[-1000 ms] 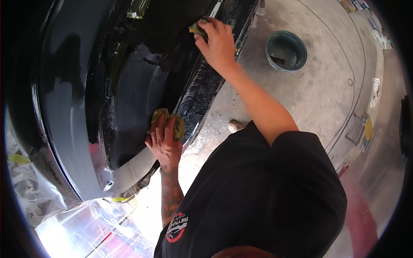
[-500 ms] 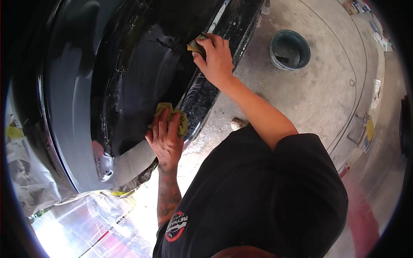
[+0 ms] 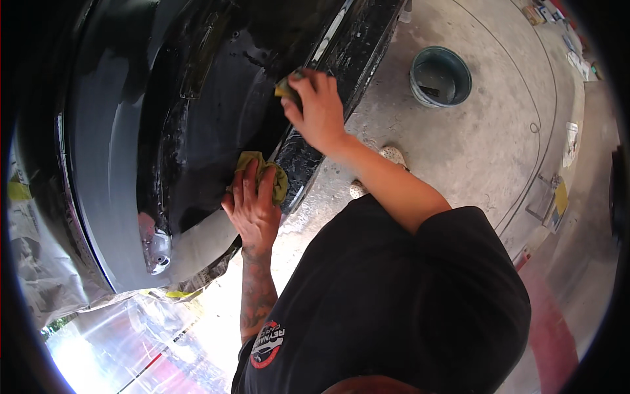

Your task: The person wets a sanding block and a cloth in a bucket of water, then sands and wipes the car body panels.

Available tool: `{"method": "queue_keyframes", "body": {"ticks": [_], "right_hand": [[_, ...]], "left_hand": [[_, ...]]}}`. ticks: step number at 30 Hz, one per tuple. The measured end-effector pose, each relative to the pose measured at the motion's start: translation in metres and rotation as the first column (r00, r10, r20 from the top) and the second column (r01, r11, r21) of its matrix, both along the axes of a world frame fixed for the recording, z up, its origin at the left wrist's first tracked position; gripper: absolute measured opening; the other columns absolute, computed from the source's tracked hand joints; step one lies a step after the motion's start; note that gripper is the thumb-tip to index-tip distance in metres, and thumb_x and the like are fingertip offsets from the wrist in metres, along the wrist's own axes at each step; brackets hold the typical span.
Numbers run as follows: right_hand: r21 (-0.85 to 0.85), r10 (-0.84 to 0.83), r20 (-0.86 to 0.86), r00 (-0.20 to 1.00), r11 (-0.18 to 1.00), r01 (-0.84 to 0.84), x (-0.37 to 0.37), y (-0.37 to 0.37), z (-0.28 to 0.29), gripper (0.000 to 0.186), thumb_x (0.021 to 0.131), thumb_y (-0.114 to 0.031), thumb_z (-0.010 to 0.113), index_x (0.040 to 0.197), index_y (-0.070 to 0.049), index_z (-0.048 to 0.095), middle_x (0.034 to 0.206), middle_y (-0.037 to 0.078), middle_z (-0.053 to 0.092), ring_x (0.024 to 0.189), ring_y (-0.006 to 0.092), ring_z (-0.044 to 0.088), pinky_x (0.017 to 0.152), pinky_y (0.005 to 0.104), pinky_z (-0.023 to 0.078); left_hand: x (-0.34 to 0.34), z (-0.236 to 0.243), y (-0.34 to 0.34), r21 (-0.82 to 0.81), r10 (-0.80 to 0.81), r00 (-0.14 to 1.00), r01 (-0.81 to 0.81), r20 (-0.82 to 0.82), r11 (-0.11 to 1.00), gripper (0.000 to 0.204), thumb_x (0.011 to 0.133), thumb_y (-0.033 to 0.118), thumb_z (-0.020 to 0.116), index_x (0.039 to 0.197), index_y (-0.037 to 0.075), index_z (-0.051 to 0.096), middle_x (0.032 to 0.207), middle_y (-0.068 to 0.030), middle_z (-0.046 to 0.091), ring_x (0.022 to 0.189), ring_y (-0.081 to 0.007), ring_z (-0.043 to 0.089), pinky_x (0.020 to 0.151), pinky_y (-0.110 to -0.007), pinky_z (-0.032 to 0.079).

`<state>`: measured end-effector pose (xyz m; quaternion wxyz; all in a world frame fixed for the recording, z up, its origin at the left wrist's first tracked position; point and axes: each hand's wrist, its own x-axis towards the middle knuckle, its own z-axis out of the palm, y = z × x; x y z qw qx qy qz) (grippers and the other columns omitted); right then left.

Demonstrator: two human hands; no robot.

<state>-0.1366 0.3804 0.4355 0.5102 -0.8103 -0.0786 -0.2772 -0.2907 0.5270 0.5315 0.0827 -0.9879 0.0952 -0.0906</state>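
Hands worked a wet black car panel in a garage: the left hand lay flat, fingers spread, pressing a yellow-green cloth against the panel's lower edge, while the right hand closed around a small yellow sponge higher up by the sill. Much of the dark surface glistened as if already wiped; the grey section low down looked untouched. A teal bucket stood well apart on the concrete floor, and plastic sheeting hung beside the panel.
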Motion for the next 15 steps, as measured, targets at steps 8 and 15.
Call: {"method": "queue_keyframes", "body": {"ticks": [8,15], "right_hand": [[-0.302,0.094,0.063,0.994,0.951,-0.07,0.011,-0.03,0.0,0.042,0.076,-0.018,0.082,0.115,-0.015,0.067,0.124,0.01,0.06,0.107,0.0338,0.058,0.084,0.0446,0.053],[-0.279,0.09,-0.06,0.994,0.955,-0.103,-0.013,-0.018,0.002,0.043,0.075,-0.017,0.082,0.115,-0.017,0.068,0.131,0.011,0.057,0.111,0.0355,0.057,0.087,0.0463,0.051]], "left_hand": [[-0.003,-0.003,0.003,0.013,0.008,1.0,-0.008,0.019,1.0,0.06,0.072,-0.002,0.069,0.128,0.02,0.067,0.144,-0.0029,0.059,0.134,-0.0248,0.055,0.097,-0.045,0.036],[0.001,-0.002,-0.006,-0.018,0.033,0.999,-0.032,0.032,0.999,0.059,0.071,-0.004,0.069,0.126,0.019,0.067,0.144,-0.0026,0.059,0.134,-0.0251,0.054,0.096,-0.046,0.036]]}}
